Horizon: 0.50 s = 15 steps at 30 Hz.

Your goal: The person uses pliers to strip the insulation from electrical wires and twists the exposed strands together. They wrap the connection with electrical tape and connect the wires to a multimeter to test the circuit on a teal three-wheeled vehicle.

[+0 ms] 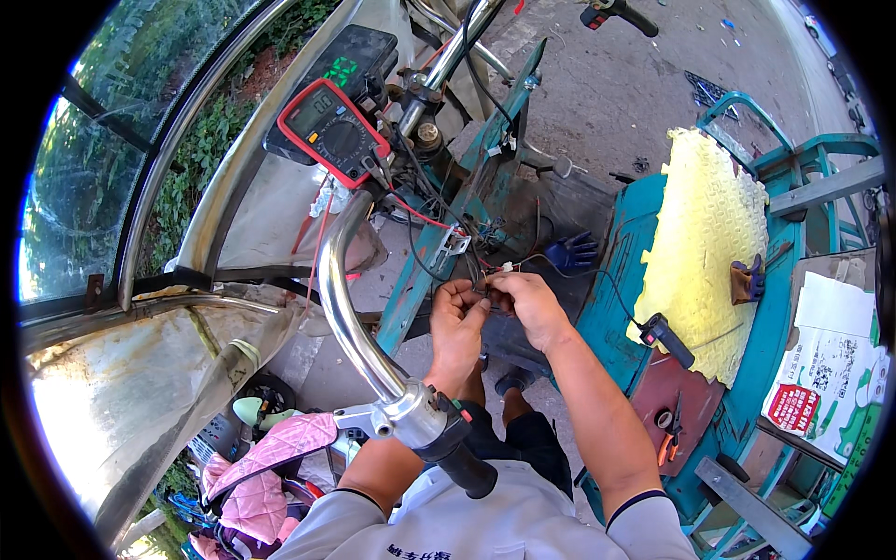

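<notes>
Both hands meet at thin dark wires point(476, 271) below a teal metal beam point(411, 303). My left hand point(455, 327) has its fingers curled and pinched on the wires; my right hand point(530, 308) pinches beside it, fingertips partly hidden. A small white connector point(507, 267) lies just above the right fingers. A red multimeter point(331, 131) rests over a dark display unit point(358, 56), with red and black leads running down toward the beam. The curved chrome handlebar point(347, 289), with a black grip point(467, 467), arches left of my hands.
At right, a teal bench point(616, 252) bears a yellow mat point(700, 233), a throttle grip point(667, 338), gloves point(747, 280) and tools point(670, 439). A blue glove point(571, 250) lies ahead. A windshield point(84, 205) stands left; a pink padded cover point(271, 462) is lower left.
</notes>
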Available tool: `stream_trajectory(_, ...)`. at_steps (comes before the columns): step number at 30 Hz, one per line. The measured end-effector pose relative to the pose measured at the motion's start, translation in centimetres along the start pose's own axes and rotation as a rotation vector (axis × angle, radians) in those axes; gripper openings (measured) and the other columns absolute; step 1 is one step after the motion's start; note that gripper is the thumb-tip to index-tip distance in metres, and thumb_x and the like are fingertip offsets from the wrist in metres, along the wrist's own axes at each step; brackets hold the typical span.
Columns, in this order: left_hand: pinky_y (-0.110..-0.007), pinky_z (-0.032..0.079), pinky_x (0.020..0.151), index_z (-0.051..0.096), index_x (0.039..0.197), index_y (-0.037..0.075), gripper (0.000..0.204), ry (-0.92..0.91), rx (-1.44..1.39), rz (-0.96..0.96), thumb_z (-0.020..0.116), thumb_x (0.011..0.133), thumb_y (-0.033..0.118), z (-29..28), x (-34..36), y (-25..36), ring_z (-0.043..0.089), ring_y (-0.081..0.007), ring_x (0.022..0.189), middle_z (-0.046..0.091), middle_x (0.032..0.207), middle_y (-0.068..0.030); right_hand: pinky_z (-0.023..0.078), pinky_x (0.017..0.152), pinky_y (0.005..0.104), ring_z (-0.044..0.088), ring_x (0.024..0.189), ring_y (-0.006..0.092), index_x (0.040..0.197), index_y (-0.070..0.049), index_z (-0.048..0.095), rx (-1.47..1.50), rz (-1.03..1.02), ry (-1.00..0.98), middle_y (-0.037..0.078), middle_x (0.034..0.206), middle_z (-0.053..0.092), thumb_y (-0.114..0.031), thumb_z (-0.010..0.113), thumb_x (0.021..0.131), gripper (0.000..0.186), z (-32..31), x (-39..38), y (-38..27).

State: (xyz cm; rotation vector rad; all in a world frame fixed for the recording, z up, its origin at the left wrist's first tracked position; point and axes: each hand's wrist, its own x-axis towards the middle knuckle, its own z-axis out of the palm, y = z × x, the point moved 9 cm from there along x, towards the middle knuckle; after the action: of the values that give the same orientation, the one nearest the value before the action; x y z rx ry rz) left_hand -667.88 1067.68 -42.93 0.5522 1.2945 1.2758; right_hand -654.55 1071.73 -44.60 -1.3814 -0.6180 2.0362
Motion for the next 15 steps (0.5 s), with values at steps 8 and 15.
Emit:
stream_trajectory(8,-0.023,0.043,0.066,0.049,0.123,0.002,0.035,-0.007,0.016,0.004,0.066,0.093,-0.003,0.00,0.15,-0.09,0.056,-0.0096,0.079,0.062,0.094,-0.0038,0.051,0.079,0.0261,0.065,0.085,0.0130,0.101,0.006,0.073,-0.012,-0.105,-0.034,0.006,0.093,0.071,0.003,0.067,0.087,0.015,0.14,-0.39,-0.68)
stream_trajectory(15,-0.023,0.042,0.065,0.049,0.123,0.002,0.034,-0.049,-0.038,-0.052,0.066,0.093,-0.003,-0.02,0.36,-0.76,0.056,-0.0097,0.077,0.063,0.094,-0.0037,0.053,0.077,0.0269,0.066,0.085,0.0127,0.100,0.006,0.073,-0.065,-0.124,-0.047,0.006,0.092,0.072,-0.001,0.074,0.087,0.015,-0.05,-0.23,-1.03)
